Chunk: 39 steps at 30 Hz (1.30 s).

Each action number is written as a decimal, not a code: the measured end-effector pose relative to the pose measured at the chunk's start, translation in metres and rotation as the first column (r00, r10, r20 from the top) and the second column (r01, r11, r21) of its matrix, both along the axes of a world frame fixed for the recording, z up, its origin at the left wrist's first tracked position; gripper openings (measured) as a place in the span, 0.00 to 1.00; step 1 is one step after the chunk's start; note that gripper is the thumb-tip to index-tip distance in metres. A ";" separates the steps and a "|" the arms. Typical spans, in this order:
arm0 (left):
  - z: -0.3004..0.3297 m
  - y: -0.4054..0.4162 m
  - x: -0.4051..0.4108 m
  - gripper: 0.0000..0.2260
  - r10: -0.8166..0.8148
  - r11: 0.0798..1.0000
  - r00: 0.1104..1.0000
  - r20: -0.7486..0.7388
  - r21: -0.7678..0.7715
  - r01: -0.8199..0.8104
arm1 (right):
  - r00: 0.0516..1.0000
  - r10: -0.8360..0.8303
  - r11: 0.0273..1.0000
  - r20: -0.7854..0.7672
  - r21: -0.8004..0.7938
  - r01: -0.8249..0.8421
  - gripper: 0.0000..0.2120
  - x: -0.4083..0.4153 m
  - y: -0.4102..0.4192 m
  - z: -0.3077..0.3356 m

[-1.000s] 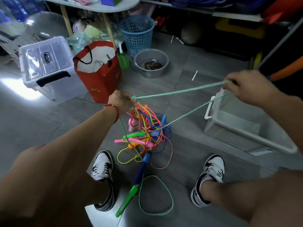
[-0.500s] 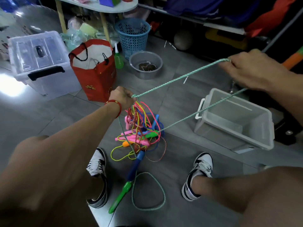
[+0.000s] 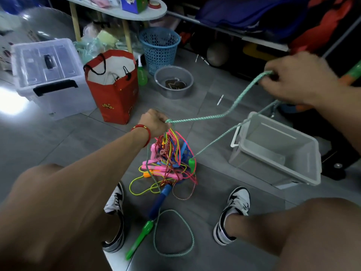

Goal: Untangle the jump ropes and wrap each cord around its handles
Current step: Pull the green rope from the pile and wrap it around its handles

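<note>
A tangle of jump ropes [image 3: 168,163] in pink, yellow, blue and red hangs over the grey floor between my feet. My left hand [image 3: 154,122] grips the top of the tangle and holds it up. A teal braided cord [image 3: 232,106] runs from that hand up to my right hand [image 3: 295,79], which grips it high at the right. A second strand of it drops from there to a green handle [image 3: 192,164] at the tangle's right side. Another green handle [image 3: 139,238] lies on the floor with a loop of teal cord [image 3: 190,233] beside it.
An open grey plastic bin [image 3: 277,153] stands at the right. A red bag [image 3: 115,89], a lidded clear box [image 3: 48,79], a blue basket [image 3: 159,47] and a grey bowl [image 3: 173,81] stand beyond the tangle. My shoes [image 3: 233,210] flank the ropes.
My right hand has drawn the teal cord up and to the right. The green handle has come out to the tangle's right side, and the upper strand now sags.
</note>
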<state>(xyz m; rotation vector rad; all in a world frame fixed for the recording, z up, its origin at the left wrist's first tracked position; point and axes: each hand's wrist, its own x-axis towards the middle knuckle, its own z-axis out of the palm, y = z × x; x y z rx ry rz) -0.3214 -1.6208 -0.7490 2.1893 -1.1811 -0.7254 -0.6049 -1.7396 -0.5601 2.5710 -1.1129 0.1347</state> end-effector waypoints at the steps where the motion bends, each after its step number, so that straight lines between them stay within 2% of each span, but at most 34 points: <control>1: 0.000 -0.001 -0.001 0.08 -0.008 1.000 1.000 -0.016 -0.010 0.008 | 1.000 -0.026 0.994 0.015 0.104 0.025 0.21 0.002 -0.001 -0.007; 3: 0.002 -0.005 -0.003 0.08 -0.031 0.999 0.999 -0.030 -0.035 0.030 | 0.996 -0.085 0.969 0.003 0.233 0.082 0.21 0.004 -0.003 -0.022; 5: 0.004 -0.009 -0.004 0.08 -0.048 0.997 0.999 -0.015 -0.066 0.047 | 0.991 -0.092 0.981 -0.100 0.163 0.107 0.21 0.002 -0.007 -0.034; 7: 0.006 -0.013 -0.003 0.09 -0.045 0.995 0.999 -0.019 -0.087 0.043 | 0.960 -0.068 0.993 -0.270 0.077 0.092 0.19 -0.001 -0.009 -0.039; 9: 0.006 -0.018 0.000 0.08 -0.028 0.995 0.998 -0.050 -0.101 0.022 | 0.855 -0.074 0.994 -0.513 0.035 0.106 0.17 -0.007 -0.008 -0.042; 11: 0.005 -0.019 0.005 0.08 -0.012 0.996 1.000 -0.022 -0.094 0.010 | 0.673 -0.116 0.987 -0.731 -0.006 0.163 0.21 -0.017 -0.005 -0.048; 12: 0.005 -0.019 0.007 0.09 -0.013 0.996 1.000 0.003 -0.088 0.013 | 0.618 -0.134 0.980 -0.775 -0.012 0.197 0.21 -0.024 -0.005 -0.052; 13: 0.004 -0.020 0.007 0.09 -0.014 0.996 1.000 0.022 -0.085 0.016 | 0.628 -0.141 0.973 -0.765 0.011 0.232 0.19 -0.032 -0.006 -0.059; 14: 0.004 -0.019 0.006 0.09 -0.017 0.996 0.999 0.034 -0.082 0.020 | 0.706 -0.158 0.956 -0.690 0.074 0.285 0.16 -0.038 -0.007 -0.066; 15: 0.002 -0.020 0.004 0.09 -0.023 0.997 0.999 0.034 -0.071 0.025 | 0.815 -0.196 0.915 -0.545 0.197 0.352 0.12 -0.044 -0.008 -0.073; 16: 0.001 -0.019 0.001 0.08 -0.028 0.998 0.999 0.027 -0.059 0.030 | 0.902 -0.252 0.844 -0.351 0.376 0.382 0.10 -0.048 -0.008 -0.079; 17: 0.000 -0.020 -0.002 0.07 -0.027 0.999 1.000 0.015 -0.046 0.028 | 0.938 -0.324 0.765 -0.121 0.550 0.335 0.11 -0.049 -0.006 -0.084; 18: -0.001 -0.019 -0.005 0.07 -0.026 0.999 1.000 0.009 -0.038 0.027 | 0.900 -0.419 0.681 0.120 0.697 0.224 0.12 -0.049 -0.002 -0.088; 19: -0.001 -0.019 -0.007 0.07 -0.024 0.999 1.000 0.008 -0.034 0.024 | 0.794 -0.518 0.587 0.318 0.807 0.060 0.13 -0.046 0.005 -0.089; 20: -0.001 -0.019 -0.009 0.09 -0.023 0.999 1.000 0.012 -0.031 0.024 | 0.656 -0.616 0.477 0.436 0.869 -0.130 0.14 -0.042 0.012 -0.088; 22: -0.001 -0.016 -0.011 0.10 -0.018 0.999 1.000 0.011 -0.037 0.018 | 0.438 -0.764 0.274 0.474 0.852 -0.446 0.15 -0.036 0.023 -0.083; 24: -0.002 -0.014 -0.013 0.10 -0.017 0.999 1.000 -0.003 -0.036 0.017 | 0.336 -0.828 0.185 0.450 0.784 -0.593 0.15 -0.034 0.032 -0.072; 27: -0.004 -0.010 -0.014 0.08 -0.022 0.999 1.000 -0.011 -0.044 0.021 | 0.245 -0.856 0.190 0.455 0.718 -0.669 0.15 -0.034 0.036 -0.062; 31: -0.002 -0.006 -0.014 0.08 -0.043 0.997 0.998 -0.037 -0.059 0.041 | 0.185 -0.894 0.222 0.407 0.763 -0.607 0.14 -0.029 0.030 -0.043; 33: -0.003 -0.007 -0.014 0.08 -0.060 0.996 0.995 -0.078 -0.070 0.055 | 0.231 -0.896 0.200 0.378 0.810 -0.551 0.14 -0.025 0.027 -0.032; 34: -0.004 -0.008 -0.013 0.08 -0.059 0.996 0.994 -0.093 -0.072 0.053 | 0.275 -0.874 0.225 0.400 0.836 -0.500 0.14 -0.023 0.026 -0.027; 37: -0.005 -0.009 -0.016 0.04 -0.047 0.997 0.994 -0.099 -0.061 0.041 | 0.376 -0.792 0.394 0.481 0.873 -0.288 0.14 -0.017 0.024 -0.020; 39: -0.004 -0.009 -0.019 0.02 -0.049 0.997 0.997 -0.058 -0.061 0.045 | 0.465 -0.713 0.539 0.525 0.835 -0.115 0.12 -0.016 0.021 -0.017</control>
